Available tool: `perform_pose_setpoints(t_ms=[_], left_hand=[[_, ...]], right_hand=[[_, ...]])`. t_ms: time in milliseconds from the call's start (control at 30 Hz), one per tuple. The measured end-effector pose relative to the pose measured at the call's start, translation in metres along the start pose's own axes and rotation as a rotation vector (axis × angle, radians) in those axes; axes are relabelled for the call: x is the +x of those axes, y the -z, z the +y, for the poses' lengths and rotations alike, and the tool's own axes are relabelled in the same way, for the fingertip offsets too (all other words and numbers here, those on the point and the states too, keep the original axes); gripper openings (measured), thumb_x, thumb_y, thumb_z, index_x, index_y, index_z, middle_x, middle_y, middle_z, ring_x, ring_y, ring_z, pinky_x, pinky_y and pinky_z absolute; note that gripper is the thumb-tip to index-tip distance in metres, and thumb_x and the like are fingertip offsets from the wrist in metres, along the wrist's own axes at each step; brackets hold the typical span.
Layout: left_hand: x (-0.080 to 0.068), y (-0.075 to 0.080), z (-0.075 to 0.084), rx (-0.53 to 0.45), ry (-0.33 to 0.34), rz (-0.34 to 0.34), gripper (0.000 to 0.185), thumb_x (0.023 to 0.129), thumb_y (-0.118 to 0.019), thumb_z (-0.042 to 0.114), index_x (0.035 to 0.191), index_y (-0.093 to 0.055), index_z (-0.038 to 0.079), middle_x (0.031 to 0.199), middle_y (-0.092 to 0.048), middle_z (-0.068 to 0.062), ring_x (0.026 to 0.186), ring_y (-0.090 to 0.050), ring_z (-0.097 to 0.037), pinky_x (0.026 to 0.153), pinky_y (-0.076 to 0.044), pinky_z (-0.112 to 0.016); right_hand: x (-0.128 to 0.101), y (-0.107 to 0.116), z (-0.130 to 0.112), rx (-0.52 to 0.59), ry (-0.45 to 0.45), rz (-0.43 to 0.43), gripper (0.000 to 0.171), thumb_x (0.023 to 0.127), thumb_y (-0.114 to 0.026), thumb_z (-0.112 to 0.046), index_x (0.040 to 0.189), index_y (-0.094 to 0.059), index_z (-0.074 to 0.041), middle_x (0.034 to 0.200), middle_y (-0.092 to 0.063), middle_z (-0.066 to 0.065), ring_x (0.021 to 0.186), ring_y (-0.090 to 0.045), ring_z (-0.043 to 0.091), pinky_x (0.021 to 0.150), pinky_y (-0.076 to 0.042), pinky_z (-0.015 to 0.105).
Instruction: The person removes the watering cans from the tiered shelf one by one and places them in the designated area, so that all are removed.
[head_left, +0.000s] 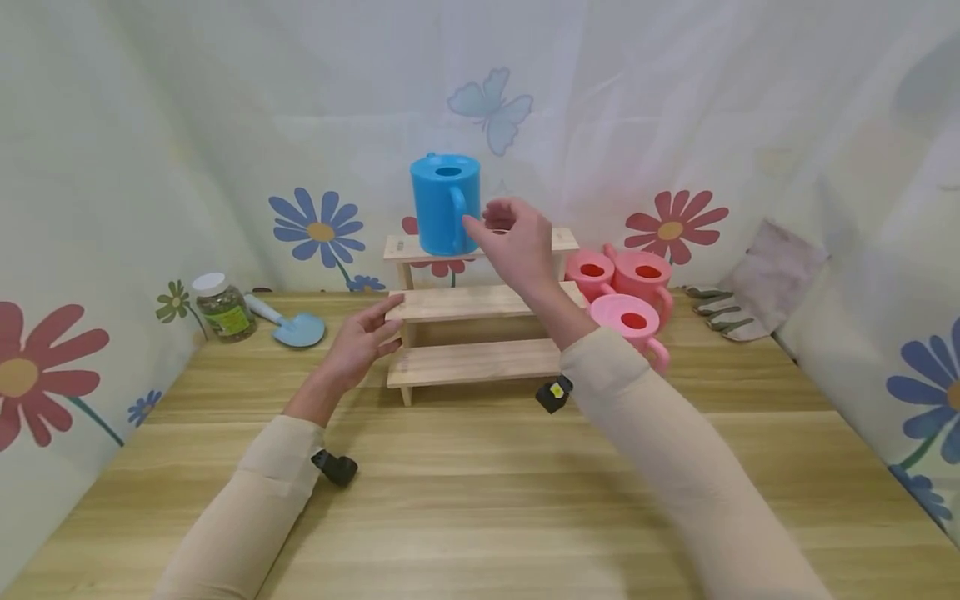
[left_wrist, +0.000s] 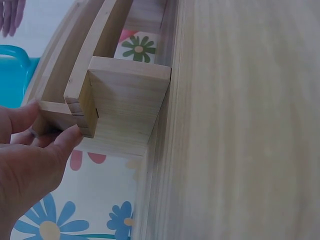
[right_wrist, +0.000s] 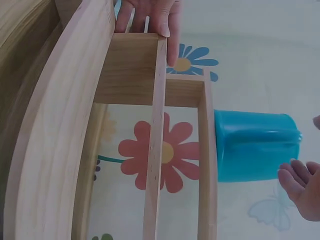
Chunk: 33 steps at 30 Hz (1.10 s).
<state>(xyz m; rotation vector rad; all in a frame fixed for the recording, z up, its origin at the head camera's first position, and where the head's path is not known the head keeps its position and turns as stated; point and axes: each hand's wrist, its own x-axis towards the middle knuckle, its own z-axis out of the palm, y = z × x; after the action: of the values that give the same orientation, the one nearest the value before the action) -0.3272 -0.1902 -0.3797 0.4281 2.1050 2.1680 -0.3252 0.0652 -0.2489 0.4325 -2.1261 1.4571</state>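
Two hands were up at the wooden step shelf (head_left: pixel 480 333) when we looked, so going left to right. Far left on the counter (head_left: pixel 480 500) sat a jar with a white lid (head_left: pixel 222 307), and just beside it lay a small blue trowel (head_left: pixel 292 327). Next came our left hand (head_left: pixel 363 337): its fingers were pretty much straight and relaxed, resting against the left end of the shelf's middle step, thumb on one side and fingertips (left_wrist: pixel 67 140) on the other in the left wrist view, not clamped round it. The shelf itself stood on the counter near the back curtain, three steps going up.

On the top step, toward its left end, stood the blue watering can (head_left: pixel 446 203), upright, handle facing us. Our right hand (head_left: pixel 513 242) was right next to that handle with the fingers loosely spread and holding nothing; from the head view the fingertips looked to be just at the handle, but the right wrist view showed a sliver of gap between the fingers (right_wrist: pixel 295 182) and the can, so we'd call it let go, hovering close.

Right of the shelf, three pink watering cans (head_left: pixel 630 296) were bunched together on the counter, touching or nearly so. Farthest right lay a pair of gardening gloves (head_left: pixel 738 308), against the curtain.
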Motion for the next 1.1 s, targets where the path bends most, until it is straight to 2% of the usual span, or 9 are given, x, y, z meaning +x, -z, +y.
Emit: perform_pose_setpoints(t_ms=[133,233,467,667,800,967,1100], left_hand=[[-0.001,0.001,0.001,0.002,-0.002,-0.014,0.05,0.093,-0.051,0.014,0.14,-0.035,0.014,0.148,-0.02,-0.002,0.128,-0.027,-0.025,0.094,-0.037,-0.044],[-0.003,0.002,0.003,0.014,-0.004,-0.023,0.051,0.093,-0.051,0.015,0.141,-0.033,0.013,0.149,-0.016,-0.002,0.13,-0.024,-0.026,0.096,-0.035,-0.046],[-0.004,0.002,0.004,0.011,-0.001,-0.033,0.051,0.094,-0.05,0.014,0.141,-0.032,0.012,0.148,-0.017,-0.003,0.13,-0.024,-0.026,0.096,-0.033,-0.047],[-0.002,0.0,0.004,0.004,-0.002,-0.03,0.049,0.094,-0.05,0.013,0.141,-0.034,0.013,0.148,-0.019,-0.003,0.129,-0.026,-0.024,0.096,-0.034,-0.046],[-0.002,-0.001,0.005,0.004,0.006,-0.023,0.048,0.094,-0.049,0.013,0.14,-0.035,0.014,0.147,-0.022,-0.005,0.128,-0.028,-0.024,0.096,-0.035,-0.045],[-0.001,-0.001,0.005,0.004,0.016,-0.013,0.047,0.094,-0.049,0.012,0.139,-0.037,0.015,0.147,-0.02,-0.001,0.128,-0.028,-0.022,0.095,-0.036,-0.044],[-0.001,-0.002,0.006,0.007,0.015,-0.01,0.047,0.094,-0.049,0.012,0.139,-0.037,0.015,0.147,-0.02,0.0,0.128,-0.028,-0.022,0.095,-0.036,-0.044]], right_hand=[[0.012,-0.016,-0.004,0.026,0.004,0.053,0.059,0.073,-0.071,-0.046,0.113,-0.055,-0.006,0.102,-0.062,0.006,0.09,-0.059,0.015,0.076,-0.049,0.025],[0.019,-0.025,-0.008,0.024,-0.013,0.064,0.06,0.073,-0.071,-0.045,0.113,-0.055,-0.004,0.099,-0.062,0.006,0.089,-0.059,0.016,0.077,-0.049,0.026],[0.026,-0.038,-0.013,0.03,-0.079,0.079,0.034,0.084,-0.066,-0.026,0.108,-0.06,-0.002,0.094,-0.063,0.005,0.085,-0.059,0.014,0.076,-0.05,0.028],[0.027,-0.038,-0.011,0.055,-0.091,0.108,0.028,0.086,-0.061,-0.019,0.109,-0.065,-0.005,0.089,-0.066,0.003,0.082,-0.061,0.012,0.076,-0.051,0.03],[0.028,-0.034,-0.005,0.081,-0.088,0.147,0.024,0.084,-0.065,-0.023,0.102,-0.07,-0.008,0.085,-0.068,0.001,0.078,-0.062,0.01,0.074,-0.051,0.029],[0.029,-0.029,0.0,0.116,-0.133,0.19,0.033,0.077,-0.072,-0.033,0.1,-0.071,-0.01,0.087,-0.068,0.001,0.079,-0.062,0.011,0.072,-0.052,0.029],[0.031,-0.026,0.001,0.149,-0.181,0.181,0.037,0.074,-0.073,-0.037,0.1,-0.071,-0.011,0.086,-0.068,-0.001,0.08,-0.062,0.011,0.072,-0.052,0.03]])
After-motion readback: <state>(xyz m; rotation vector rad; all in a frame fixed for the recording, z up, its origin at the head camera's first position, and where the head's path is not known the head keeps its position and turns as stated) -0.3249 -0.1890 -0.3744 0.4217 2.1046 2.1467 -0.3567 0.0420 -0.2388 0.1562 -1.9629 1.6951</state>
